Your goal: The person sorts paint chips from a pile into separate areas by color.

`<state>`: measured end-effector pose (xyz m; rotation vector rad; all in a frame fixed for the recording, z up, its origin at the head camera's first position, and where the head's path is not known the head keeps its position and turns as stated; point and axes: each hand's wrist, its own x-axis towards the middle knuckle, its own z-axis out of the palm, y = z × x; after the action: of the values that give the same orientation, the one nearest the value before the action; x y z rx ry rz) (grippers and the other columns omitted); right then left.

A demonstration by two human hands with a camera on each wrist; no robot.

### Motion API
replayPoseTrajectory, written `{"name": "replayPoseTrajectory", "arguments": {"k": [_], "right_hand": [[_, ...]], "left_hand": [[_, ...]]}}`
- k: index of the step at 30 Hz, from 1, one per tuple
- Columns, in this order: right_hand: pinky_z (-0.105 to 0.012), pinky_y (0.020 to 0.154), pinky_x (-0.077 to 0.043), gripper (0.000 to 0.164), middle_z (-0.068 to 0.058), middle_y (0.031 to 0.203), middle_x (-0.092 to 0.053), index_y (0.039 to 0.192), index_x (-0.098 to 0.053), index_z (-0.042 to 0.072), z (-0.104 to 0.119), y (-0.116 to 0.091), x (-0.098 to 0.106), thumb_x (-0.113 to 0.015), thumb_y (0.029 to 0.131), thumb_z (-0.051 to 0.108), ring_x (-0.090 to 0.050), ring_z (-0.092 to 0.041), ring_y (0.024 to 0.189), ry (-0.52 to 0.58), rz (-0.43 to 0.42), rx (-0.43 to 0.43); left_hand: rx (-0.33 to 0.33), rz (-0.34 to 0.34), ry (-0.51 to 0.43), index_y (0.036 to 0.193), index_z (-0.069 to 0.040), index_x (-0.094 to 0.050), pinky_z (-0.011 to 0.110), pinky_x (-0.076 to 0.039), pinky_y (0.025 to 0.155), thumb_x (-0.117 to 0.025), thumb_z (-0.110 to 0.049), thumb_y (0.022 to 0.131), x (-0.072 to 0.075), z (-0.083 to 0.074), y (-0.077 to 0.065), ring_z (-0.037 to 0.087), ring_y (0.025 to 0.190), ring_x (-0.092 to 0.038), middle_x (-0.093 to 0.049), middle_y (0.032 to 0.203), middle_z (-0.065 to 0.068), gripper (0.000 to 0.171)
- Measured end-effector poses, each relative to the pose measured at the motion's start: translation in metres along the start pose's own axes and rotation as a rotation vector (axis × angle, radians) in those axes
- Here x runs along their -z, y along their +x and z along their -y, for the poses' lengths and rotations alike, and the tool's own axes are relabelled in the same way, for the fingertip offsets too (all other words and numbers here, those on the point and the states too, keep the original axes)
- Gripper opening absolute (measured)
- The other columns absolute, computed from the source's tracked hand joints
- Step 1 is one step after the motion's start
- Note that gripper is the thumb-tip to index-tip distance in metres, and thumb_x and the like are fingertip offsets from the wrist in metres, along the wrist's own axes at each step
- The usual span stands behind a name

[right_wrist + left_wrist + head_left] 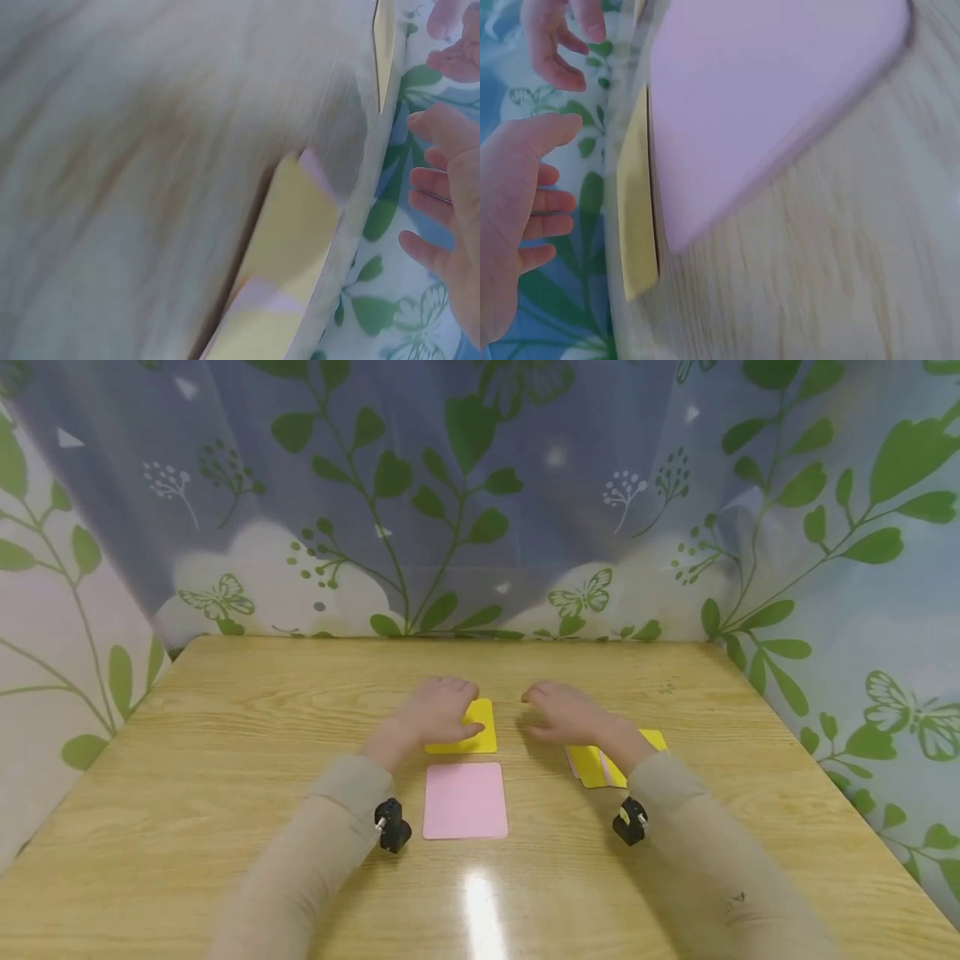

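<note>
My left hand [438, 712] hovers over a yellow square card [482, 737], its fingers loosely bent and holding nothing. In the left wrist view that hand [514, 217] appears raised off the table with fingers spread. A pink square card [465, 802] lies flat just nearer to me than the yellow one. My right hand [566, 714] is held to the right of the yellow card, relaxed, with nothing in its grasp. Beneath the right wrist lie overlapping yellow cards [592, 766] with pink edges showing, partly hidden by the forearm; the right wrist view shows the same yellow cards [289, 232].
The wooden table [225, 827] reaches back to a patterned curtain [420, 527] with green leaves and butterflies, which also hangs at both sides. Small black devices are strapped at both wrists, such as the left wrist camera [392, 825].
</note>
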<state>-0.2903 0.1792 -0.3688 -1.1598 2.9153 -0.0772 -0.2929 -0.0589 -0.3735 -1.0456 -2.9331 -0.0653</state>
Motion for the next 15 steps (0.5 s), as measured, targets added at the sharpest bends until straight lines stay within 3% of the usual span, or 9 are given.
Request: {"name": "replayPoseTrajectory", "arguments": {"k": [8,15], "right_hand": [[-0.046,0.092,-0.041,0.044,-0.016,0.116,-0.055,0.119,-0.052,-0.003,-0.022,-0.039,-0.002,-0.066,0.085,0.021,-0.051,-0.033,0.109,0.004,-0.066,-0.007],[-0.048,0.094,-0.039,0.052,-0.019,0.119,-0.053,0.12,-0.05,-0.006,-0.043,-0.07,-0.002,-0.069,0.08,0.022,-0.049,-0.037,0.111,0.036,-0.092,-0.039]], "left_hand": [[-0.046,-0.027,0.037,0.106,-0.008,-0.055,0.04,-0.04,0.091,-0.057,-0.045,0.087,0.005,-0.029,0.014,0.025,0.104,-0.055,-0.06,0.106,0.005,0.041],[-0.09,-0.027,0.012,0.109,-0.009,-0.055,0.04,-0.038,0.093,-0.055,-0.045,0.089,0.004,-0.059,0.026,0.024,0.107,-0.053,-0.06,0.106,0.003,0.042]]}}
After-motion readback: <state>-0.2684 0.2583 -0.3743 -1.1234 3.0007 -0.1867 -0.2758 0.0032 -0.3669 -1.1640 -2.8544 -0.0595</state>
